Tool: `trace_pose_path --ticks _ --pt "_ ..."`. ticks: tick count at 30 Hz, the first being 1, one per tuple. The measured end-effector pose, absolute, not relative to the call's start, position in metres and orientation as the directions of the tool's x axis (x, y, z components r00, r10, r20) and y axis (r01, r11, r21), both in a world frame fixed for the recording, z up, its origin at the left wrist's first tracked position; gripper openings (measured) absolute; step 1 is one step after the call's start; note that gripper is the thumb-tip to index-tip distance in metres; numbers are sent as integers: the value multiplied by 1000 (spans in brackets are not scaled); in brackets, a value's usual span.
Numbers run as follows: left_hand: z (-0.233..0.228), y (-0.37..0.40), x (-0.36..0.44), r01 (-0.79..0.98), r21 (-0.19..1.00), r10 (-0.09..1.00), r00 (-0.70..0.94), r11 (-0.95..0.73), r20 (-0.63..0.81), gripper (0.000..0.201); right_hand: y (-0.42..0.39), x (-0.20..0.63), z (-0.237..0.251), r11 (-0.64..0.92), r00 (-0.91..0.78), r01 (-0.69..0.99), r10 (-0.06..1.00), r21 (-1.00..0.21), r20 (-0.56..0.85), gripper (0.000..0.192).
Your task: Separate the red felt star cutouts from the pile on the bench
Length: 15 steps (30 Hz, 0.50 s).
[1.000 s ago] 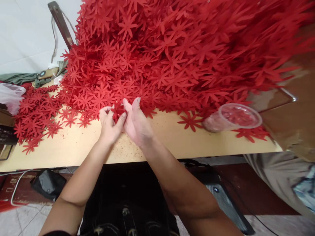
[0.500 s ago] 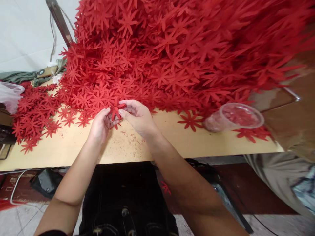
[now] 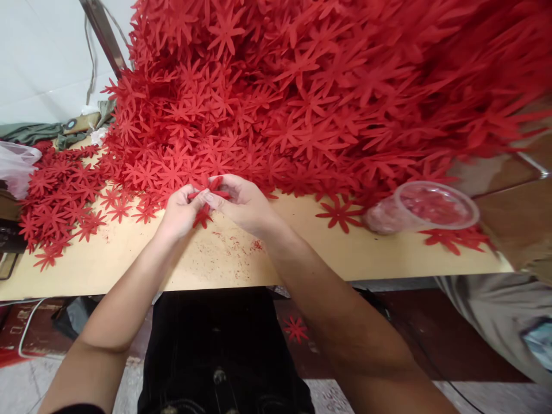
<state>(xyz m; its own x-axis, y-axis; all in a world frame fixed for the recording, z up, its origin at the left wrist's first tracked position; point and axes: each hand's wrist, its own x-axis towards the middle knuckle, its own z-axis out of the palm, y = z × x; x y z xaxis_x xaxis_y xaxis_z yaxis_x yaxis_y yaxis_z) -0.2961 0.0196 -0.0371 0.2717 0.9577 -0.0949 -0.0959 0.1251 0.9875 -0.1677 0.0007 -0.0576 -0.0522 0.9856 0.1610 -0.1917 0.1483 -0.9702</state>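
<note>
Between my two hands is a red flower-shaped cutout [image 3: 214, 185] with long narrow petals, partly covered by my fingers. My left hand [image 3: 181, 208] pinches it from the left, thumb tip close against the other thumb. From the right, my right hand [image 3: 244, 201] grips the same cutout, fingers curled behind it. Just under the hands another red cutout [image 3: 202, 218] shows on the tabletop [image 3: 302, 241]. Behind them rises a large heap of similar red cutouts [image 3: 259, 115].
A clear plastic tub [image 3: 435, 204] with red pieces stands at the right, beside a cardboard box [image 3: 513, 218]. A smaller pile of cutouts [image 3: 64, 195] lies left, near a white plastic bag [image 3: 17, 167]. Red crumbs [image 3: 233, 253] dot the table. One cutout [image 3: 295, 329] lies below the table.
My left thumb has come over to the front of the cutout, meeting my right thumb. The left hand has closed from a looser, cupped hold. The view has shifted slightly.
</note>
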Motion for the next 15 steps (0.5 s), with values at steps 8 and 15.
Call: trace_pose_path --ticks 8,15 --pt "-45 43 -280 -64 990 944 315 124 -98 20 26 -155 -48 100 -133 -185 983 -978 125 29" --pt "-62 50 -291 -193 964 898 433 183 -84 29 39 -146 -58 143 -21 -181 989 -973 149 36"
